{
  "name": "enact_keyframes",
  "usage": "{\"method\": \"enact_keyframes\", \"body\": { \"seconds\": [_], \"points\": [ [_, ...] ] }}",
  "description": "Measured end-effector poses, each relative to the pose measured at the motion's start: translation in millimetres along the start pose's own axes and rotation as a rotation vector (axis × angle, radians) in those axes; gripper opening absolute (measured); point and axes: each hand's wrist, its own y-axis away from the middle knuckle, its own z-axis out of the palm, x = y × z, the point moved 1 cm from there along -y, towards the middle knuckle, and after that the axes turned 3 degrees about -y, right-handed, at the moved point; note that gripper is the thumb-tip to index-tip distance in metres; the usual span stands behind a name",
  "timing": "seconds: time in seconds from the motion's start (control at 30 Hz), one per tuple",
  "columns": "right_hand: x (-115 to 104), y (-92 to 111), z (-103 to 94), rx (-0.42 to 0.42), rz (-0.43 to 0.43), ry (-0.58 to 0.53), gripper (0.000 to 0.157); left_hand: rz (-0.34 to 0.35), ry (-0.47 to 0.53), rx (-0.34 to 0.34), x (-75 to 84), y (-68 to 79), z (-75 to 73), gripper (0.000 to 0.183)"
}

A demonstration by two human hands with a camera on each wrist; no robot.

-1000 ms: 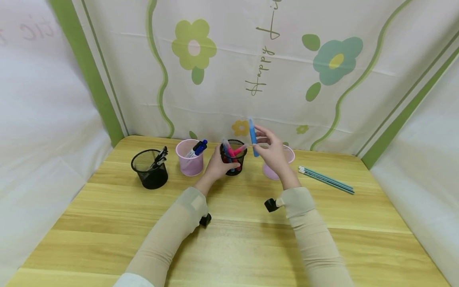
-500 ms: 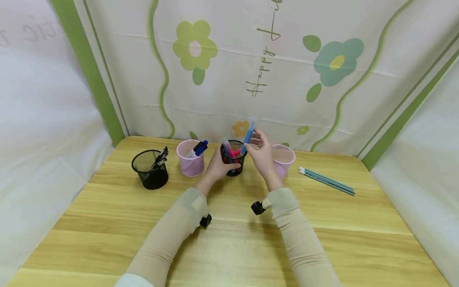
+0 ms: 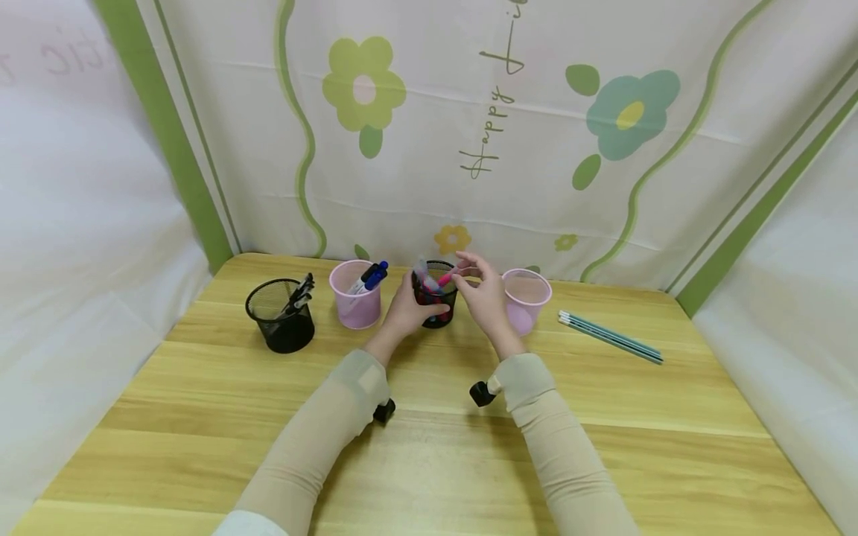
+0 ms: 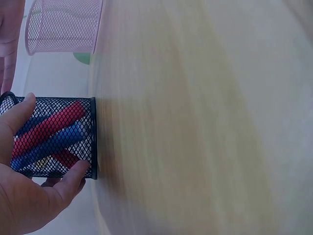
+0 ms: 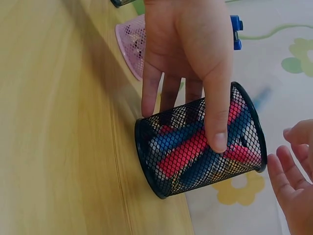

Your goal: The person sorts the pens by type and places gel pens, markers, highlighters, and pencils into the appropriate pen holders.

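Observation:
My left hand [image 3: 402, 311] grips a black mesh pen cup [image 4: 73, 105] from its left side, thumb across the front. Inside, pink-red markers [image 5: 183, 155] and blue markers [image 4: 54, 147] lie aslant behind the mesh. A pink marker [image 3: 445, 279] leans out over the rim towards the right. My right hand [image 3: 487, 298] is at the cup's right rim, its fingertips close to that marker's end. In the right wrist view, the right hand's fingers [image 5: 281, 176] are loosely bent and apart, with nothing visible between them.
Left of the cup stand a pink mesh cup [image 3: 358, 309] with black and blue pens and a black mesh cup [image 3: 288, 335] with black pens. Behind my right hand is another pink cup [image 3: 528, 290]. Several green pencils [image 3: 611, 337] lie at the right. A curtain [image 3: 429, 171] hangs behind.
My right hand has brought a blue marker leftward and lowered it into the black cup, then let it go. The left hand has kept its hold on the cup.

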Motion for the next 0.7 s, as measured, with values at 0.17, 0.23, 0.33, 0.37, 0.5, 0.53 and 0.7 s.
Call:
{"method": "enact_keyframes", "body": {
  "seconds": [0.17, 0.23, 0.33, 0.37, 0.5, 0.53, 0.7],
  "points": [
    [-2.5, 2.9, -3.0, -0.012, 0.012, 0.009, 0.035, 0.021, 0.025, 0.006, 0.5, 0.7, 0.7, 0.059],
    [-4.2, 3.8, -4.6, -0.022, 0.014, 0.019, 0.033, 0.017, 0.022, 0.011, 1.0, 1.0, 1.2, 0.058],
    [-6.6, 4.8, -7.9, -0.04, 0.004, 0.029, 0.032, 0.003, 0.016, 0.018, 2.0, 1.2, 2.3, 0.059],
    [-7.5, 5.1, -8.8, -0.046, -0.002, 0.03, 0.032, -0.003, 0.017, 0.021, 2.4, 1.3, 2.6, 0.059],
    [-10.8, 6.3, -13.2, -0.069, -0.02, 0.047, 0.031, -0.021, 0.021, 0.035, 3.4, 1.5, 3.2, 0.06],
    [-11.7, 6.7, -14.4, -0.076, -0.022, 0.05, 0.03, -0.024, 0.022, 0.037, 3.8, 1.5, 3.3, 0.06],
    [-15.6, 8.5, -21.9, -0.114, -0.021, 0.079, 0.031, -0.037, 0.026, 0.046, 9.1, 2.9, 3.4, 0.062]
  ]
}}
